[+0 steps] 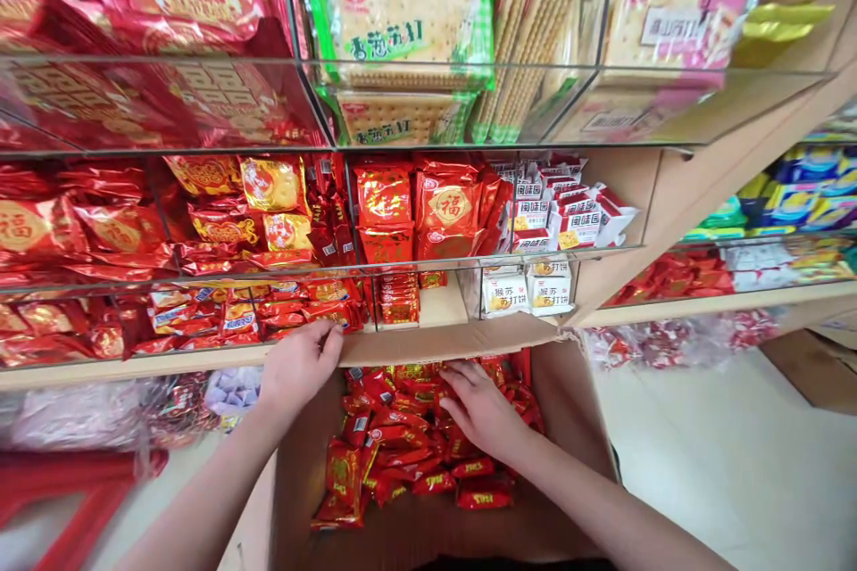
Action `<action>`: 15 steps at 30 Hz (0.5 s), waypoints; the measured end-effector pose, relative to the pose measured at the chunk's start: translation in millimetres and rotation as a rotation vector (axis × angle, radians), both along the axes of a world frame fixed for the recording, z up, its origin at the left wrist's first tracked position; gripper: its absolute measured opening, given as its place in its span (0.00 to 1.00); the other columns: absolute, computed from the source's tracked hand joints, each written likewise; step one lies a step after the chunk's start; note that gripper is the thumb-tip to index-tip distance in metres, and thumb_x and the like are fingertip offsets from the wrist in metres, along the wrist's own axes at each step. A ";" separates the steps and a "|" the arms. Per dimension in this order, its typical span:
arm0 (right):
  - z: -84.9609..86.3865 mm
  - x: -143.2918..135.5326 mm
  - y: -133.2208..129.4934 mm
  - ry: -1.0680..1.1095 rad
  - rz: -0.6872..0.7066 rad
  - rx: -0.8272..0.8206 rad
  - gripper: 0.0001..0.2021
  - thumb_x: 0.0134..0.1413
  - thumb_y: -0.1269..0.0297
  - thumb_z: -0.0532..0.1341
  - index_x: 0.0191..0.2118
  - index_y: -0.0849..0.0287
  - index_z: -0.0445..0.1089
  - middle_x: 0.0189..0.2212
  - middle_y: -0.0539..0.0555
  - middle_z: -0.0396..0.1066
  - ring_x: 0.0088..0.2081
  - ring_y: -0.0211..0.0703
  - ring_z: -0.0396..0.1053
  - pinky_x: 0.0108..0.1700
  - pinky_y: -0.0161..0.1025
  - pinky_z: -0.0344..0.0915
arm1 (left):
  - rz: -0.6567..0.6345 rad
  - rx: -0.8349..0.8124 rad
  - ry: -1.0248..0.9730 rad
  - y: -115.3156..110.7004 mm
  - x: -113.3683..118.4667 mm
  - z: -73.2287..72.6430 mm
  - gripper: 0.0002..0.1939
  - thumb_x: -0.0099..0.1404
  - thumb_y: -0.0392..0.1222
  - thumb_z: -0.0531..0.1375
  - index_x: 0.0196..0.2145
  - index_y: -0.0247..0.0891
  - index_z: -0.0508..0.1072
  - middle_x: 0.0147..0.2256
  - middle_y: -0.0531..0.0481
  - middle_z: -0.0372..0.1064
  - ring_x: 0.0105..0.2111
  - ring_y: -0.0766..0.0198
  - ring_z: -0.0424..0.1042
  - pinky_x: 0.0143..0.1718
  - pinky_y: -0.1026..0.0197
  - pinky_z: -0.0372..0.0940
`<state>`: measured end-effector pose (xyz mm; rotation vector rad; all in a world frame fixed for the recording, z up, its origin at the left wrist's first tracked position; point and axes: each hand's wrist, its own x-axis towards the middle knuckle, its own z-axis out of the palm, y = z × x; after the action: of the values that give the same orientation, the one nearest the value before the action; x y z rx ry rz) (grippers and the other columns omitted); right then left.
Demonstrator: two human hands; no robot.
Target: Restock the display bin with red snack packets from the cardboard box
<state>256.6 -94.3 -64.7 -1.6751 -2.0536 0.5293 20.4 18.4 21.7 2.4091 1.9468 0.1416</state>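
Observation:
An open cardboard box [572,428] holds a heap of small red packets [402,451]. My left hand [304,361] rests at the box's upper left edge, beside the raised flap, its fingers curled over the rim. Inside the box, my right hand [478,406] lies on the red packets at the back, fingers slightly bent and partly spread. I see no packet clearly lifted in it. Just above the flap is the lowest shelf row, with a stack of small red packets [400,299] and white cracker packets [528,293].
Clear-fronted shelves hold red packets [448,205] and green-edged crackers [408,27]. A red stool-like frame [60,500] stands at lower left. Plastic-wrapped goods [80,410] lie below the shelf. Another box [813,366] sits at right.

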 end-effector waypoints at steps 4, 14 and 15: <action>-13.1 -22.8 10.9 -0.123 0.010 -0.089 0.24 0.53 0.60 0.52 0.54 0.67 0.57 0.50 0.64 0.60 0.52 0.53 0.56 0.53 0.48 0.52 | -0.023 0.021 -0.008 -3.6 -2.2 0.5 0.20 0.63 0.49 0.41 0.29 0.40 0.69 0.29 0.50 0.71 0.28 0.63 0.69 0.25 0.66 0.53; -17.7 -14.0 3.5 -0.069 -0.092 -0.094 0.18 0.56 0.58 0.48 0.49 0.60 0.63 0.48 0.59 0.62 0.49 0.46 0.59 0.51 0.41 0.56 | 0.014 -0.007 0.021 -0.1 -2.5 0.1 0.19 0.62 0.48 0.42 0.29 0.39 0.69 0.28 0.49 0.71 0.28 0.61 0.69 0.25 0.65 0.53; -19.0 -10.5 14.3 -0.096 -0.183 -0.113 0.18 0.56 0.60 0.47 0.48 0.63 0.63 0.47 0.61 0.63 0.49 0.47 0.60 0.50 0.41 0.56 | 0.014 -0.010 0.016 0.3 -2.5 0.9 0.19 0.62 0.48 0.42 0.29 0.40 0.69 0.29 0.49 0.72 0.29 0.61 0.69 0.25 0.65 0.54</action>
<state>246.1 -80.0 -83.7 -1.9670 -1.9403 0.5216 17.9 18.7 22.6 2.3981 1.9672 0.1135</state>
